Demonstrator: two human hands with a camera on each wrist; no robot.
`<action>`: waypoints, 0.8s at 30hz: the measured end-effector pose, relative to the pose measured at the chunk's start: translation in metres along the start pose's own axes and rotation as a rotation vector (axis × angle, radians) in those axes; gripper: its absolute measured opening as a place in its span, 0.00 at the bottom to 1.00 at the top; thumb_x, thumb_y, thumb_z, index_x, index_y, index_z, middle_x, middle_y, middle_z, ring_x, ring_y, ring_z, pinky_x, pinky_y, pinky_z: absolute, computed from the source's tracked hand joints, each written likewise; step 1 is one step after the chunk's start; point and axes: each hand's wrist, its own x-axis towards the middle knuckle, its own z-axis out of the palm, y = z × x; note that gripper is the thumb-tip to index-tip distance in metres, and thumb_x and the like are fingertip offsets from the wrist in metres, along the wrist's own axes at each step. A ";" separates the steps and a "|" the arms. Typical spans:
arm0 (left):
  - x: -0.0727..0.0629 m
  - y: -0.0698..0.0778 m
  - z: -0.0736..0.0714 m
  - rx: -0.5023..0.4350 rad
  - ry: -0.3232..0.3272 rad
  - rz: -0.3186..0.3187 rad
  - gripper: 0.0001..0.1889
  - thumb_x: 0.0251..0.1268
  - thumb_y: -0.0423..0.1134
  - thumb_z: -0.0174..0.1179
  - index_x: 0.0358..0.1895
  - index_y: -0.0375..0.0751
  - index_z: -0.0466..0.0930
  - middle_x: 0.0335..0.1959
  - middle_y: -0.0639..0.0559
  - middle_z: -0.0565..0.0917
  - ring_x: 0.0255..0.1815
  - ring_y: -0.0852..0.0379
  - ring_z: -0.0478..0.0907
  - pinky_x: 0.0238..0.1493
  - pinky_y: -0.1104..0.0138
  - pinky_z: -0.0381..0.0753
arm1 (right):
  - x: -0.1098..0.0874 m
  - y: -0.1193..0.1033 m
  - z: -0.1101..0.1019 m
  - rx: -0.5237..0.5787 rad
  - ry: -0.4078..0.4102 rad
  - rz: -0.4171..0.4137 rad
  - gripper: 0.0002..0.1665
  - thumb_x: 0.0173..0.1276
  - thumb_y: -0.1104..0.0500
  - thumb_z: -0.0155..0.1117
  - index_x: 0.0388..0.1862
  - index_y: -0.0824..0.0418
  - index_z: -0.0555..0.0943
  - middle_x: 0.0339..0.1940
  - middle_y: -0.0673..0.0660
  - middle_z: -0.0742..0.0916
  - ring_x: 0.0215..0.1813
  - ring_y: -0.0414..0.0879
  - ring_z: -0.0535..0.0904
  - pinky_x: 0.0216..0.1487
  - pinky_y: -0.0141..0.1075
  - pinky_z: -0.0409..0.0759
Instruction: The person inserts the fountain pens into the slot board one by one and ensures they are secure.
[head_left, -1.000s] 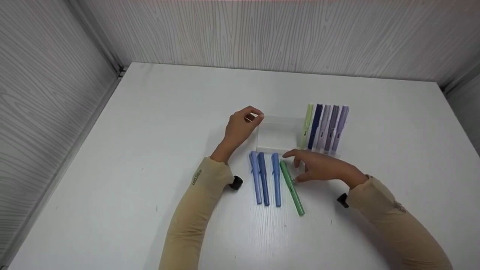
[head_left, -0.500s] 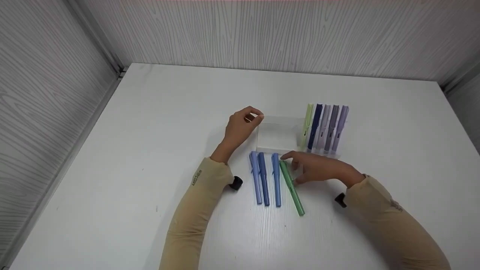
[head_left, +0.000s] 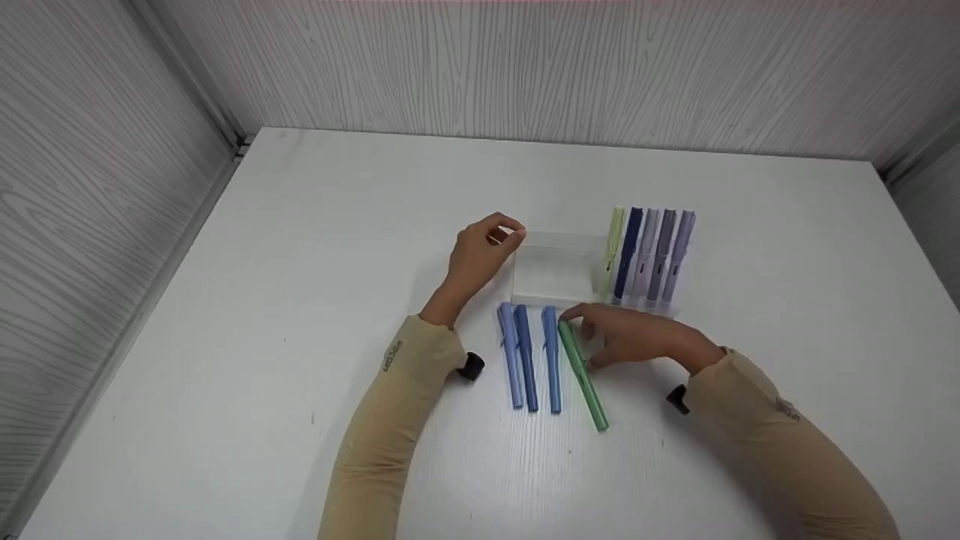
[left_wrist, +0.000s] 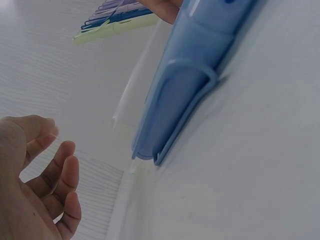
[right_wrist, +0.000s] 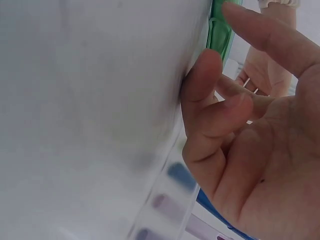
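Observation:
A clear pen stand (head_left: 553, 301) stands near the middle of the table. My left hand (head_left: 480, 251) pinches its upper left corner between thumb and index finger; the left wrist view shows the other fingers loosely curled. A green pen (head_left: 584, 379) lies slanted in front of the stand. My right hand (head_left: 630, 331) is curled at its upper part, index finger at the top end and thumb on the right side. In the right wrist view the thumb touches the green pen (right_wrist: 220, 37); fingertips hide its end. The pen lies flat on the table.
Three blue pens, one light (head_left: 511, 356), one dark (head_left: 527, 360) and one mid-blue (head_left: 552, 360), lie left of the green pen. A yellow-green pen (head_left: 612, 255), a dark blue pen (head_left: 628, 255) and several purple-toned pens (head_left: 661, 259) lean in the stand's right side.
My right hand has shifted slightly left and down, bringing its index finger onto the green pen's top end. The left hand, stand and pens look unmoved.

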 end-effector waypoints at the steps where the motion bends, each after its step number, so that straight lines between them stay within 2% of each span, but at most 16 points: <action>1: 0.000 0.000 0.000 0.000 0.000 -0.001 0.11 0.67 0.50 0.60 0.44 0.51 0.84 0.37 0.49 0.85 0.37 0.55 0.80 0.34 0.68 0.74 | 0.000 0.000 0.000 -0.002 0.002 0.003 0.42 0.62 0.61 0.68 0.73 0.59 0.61 0.56 0.62 0.79 0.55 0.53 0.75 0.58 0.50 0.75; 7: -0.001 0.001 -0.001 -0.005 -0.006 -0.005 0.11 0.67 0.51 0.59 0.45 0.51 0.84 0.37 0.50 0.85 0.37 0.56 0.79 0.34 0.69 0.74 | 0.002 0.000 0.003 -0.009 0.019 0.016 0.41 0.61 0.60 0.69 0.72 0.58 0.62 0.57 0.63 0.79 0.57 0.54 0.76 0.59 0.51 0.75; 14: 0.000 0.001 -0.001 -0.004 -0.007 0.025 0.11 0.68 0.49 0.59 0.45 0.49 0.84 0.36 0.49 0.85 0.36 0.55 0.80 0.33 0.69 0.74 | 0.003 -0.002 0.003 -0.075 0.047 0.024 0.40 0.61 0.57 0.70 0.70 0.57 0.65 0.54 0.59 0.80 0.51 0.50 0.76 0.56 0.48 0.77; 24: -0.001 0.002 -0.001 0.010 -0.002 0.014 0.11 0.67 0.49 0.59 0.44 0.49 0.84 0.35 0.49 0.85 0.37 0.55 0.79 0.34 0.69 0.73 | 0.001 0.001 0.004 -0.073 0.047 0.022 0.38 0.63 0.57 0.67 0.70 0.55 0.63 0.51 0.55 0.82 0.47 0.46 0.77 0.55 0.45 0.78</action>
